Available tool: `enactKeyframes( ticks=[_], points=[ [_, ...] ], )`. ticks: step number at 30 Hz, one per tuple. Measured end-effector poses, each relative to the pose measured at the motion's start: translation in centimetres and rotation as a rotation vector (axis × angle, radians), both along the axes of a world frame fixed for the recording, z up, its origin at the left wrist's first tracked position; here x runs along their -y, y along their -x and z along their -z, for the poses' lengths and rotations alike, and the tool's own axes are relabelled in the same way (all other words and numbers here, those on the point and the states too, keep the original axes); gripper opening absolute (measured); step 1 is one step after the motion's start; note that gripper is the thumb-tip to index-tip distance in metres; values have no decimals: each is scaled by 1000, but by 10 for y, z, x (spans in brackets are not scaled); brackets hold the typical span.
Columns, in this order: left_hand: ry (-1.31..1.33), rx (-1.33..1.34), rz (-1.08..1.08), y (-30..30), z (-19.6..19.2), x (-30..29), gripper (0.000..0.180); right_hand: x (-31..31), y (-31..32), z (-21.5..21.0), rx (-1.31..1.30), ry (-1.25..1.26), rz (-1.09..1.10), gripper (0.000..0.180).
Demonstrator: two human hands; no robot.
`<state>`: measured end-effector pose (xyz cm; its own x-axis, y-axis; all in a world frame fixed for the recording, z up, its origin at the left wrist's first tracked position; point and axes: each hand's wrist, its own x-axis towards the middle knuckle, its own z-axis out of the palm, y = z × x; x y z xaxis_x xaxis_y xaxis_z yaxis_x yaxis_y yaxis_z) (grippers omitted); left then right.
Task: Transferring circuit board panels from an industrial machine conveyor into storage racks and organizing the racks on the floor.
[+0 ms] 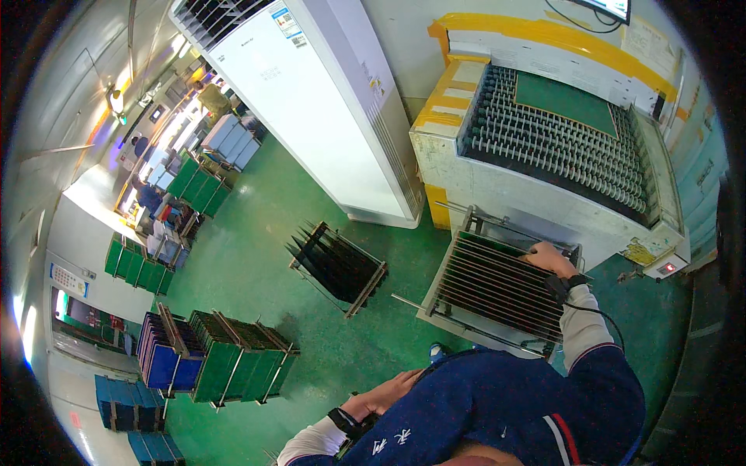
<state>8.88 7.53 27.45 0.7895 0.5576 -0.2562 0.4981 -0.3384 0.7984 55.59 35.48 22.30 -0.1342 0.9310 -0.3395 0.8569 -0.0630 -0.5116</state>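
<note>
The right hand point(550, 259) rests on the far right corner of the slotted rack point(497, 289) of green boards, fingers curled over its top edge. The left hand point(386, 394) hangs loose near the body, fingers lightly bent, holding nothing. A yellow label point(639, 253) sits at the conveyor machine's point(544, 155) near right corner; its wording is too small to make out.

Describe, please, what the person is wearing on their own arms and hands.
Both hands, the left hand and the right hand, are bare. Each wrist carries a black strap; a thin black cable runs from the right one. The sleeves are dark blue above with pale grey forearms.
</note>
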Motion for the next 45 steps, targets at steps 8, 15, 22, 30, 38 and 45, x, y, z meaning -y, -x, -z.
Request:
enactKeyframes(
  ticks=[8, 15, 22, 30, 38, 45],
  points=[
    [12, 24, -26, 1, 3, 1, 94, 0, -3, 7, -8, -19, 10, 59],
    [23, 5, -35, 3, 12, 4, 97, 2, 1, -2, -2, 3, 21, 58],
    [65, 27, -43, -2, -4, 0, 96, 4, 0, 2, -49, -67, 14, 56],
    [60, 13, -56, -2, 0, 3, 92, 3, 2, -6, -4, 5, 8, 55],
    [44, 8, -38, -2, -4, 1, 93, 2, 0, -1, 8, -16, 4, 56],
    [24, 23, -33, 2, 6, 2, 93, -1, -3, 8, -15, -19, 4, 56]
  ],
)
